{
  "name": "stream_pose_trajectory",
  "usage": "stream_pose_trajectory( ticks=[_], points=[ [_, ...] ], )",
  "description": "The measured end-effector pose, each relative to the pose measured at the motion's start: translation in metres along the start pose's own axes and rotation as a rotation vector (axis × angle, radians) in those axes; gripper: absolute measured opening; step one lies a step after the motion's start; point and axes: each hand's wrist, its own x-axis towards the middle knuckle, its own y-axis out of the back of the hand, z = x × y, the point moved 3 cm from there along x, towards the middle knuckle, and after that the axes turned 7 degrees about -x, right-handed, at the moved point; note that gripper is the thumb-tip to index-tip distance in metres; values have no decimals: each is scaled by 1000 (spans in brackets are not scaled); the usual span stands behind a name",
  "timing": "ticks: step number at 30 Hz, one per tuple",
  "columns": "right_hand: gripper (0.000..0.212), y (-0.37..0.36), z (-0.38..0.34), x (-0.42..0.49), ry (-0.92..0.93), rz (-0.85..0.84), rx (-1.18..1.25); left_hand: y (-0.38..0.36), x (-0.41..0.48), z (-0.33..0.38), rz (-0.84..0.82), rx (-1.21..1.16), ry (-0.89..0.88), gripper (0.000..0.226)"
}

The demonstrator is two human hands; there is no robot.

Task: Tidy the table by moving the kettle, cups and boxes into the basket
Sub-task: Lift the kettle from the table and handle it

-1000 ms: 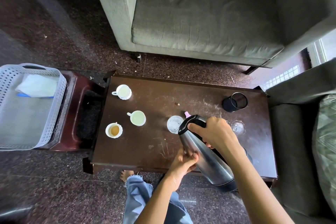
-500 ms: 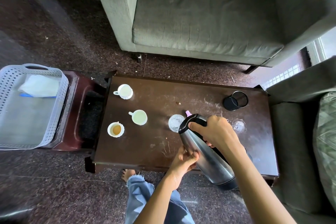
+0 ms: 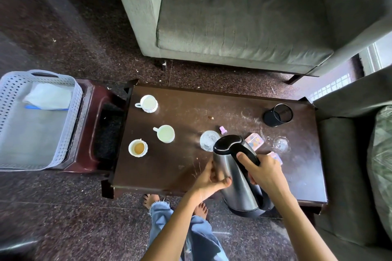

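A: Dark wooden table (image 3: 169, 176), grey sofa (image 3: 233, 27) beyond it. What has been cleared?

B: Nothing evident. The basket (image 3: 12, 91) left of the table holds one white bundle (image 3: 48, 95).

A: What is on the table?

B: Tea cup (image 3: 137, 148), brown drink; two pale cups (image 3: 166, 133); pink boxes (image 3: 254, 141). Kettle (image 3: 237, 176) tilted at the table's near edge, right grip (image 3: 263, 174) wrapped round its handle, left grip (image 3: 210, 180) clasping its body.

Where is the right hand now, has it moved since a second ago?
Yes. The right hand has slid down the handle of the kettle toward the near edge of the table, away from the glass.
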Motion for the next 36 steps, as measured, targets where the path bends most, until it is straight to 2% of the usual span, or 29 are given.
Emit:
stream_pose_trajectory(
  ticks=[3,7,10,14,17,20,24,27,29,32,36],
  points=[
    [62,-13,16,-10,-15,-21,72,10,1,-2,-31,79,7,112],
    [72,-32,29,-25,-66,19,265,22,-2,-1,-32,71,-36,116],
    [67,-43,25,-36,-62,115,429,35,-13,10,-9,28,-68,111],
    [66,-54,5,-46,19,151,594,63,-35,39,50,-48,-175,83],
    [61,-59,-29,-50,112,136,663,100,-60,65,201,-25,-259,54],
    [55,-61,-80,-55,200,108,765,150,-85,89,444,75,-350,42],
    [45,-72,-161,-60,309,55,865,224,-126,117,679,72,-463,31],
    [46,-90,-227,-58,402,-24,907,280,-157,126,835,32,-499,41],
    [51,-104,-268,-59,460,-72,925,312,-177,128,935,-7,-512,32],
    [47,-131,-330,-65,523,-149,972,358,-210,125,1113,-90,-516,23],
    [42,-176,-398,-71,590,-258,985,403,-242,113,1235,-161,-516,20]
  ],
)
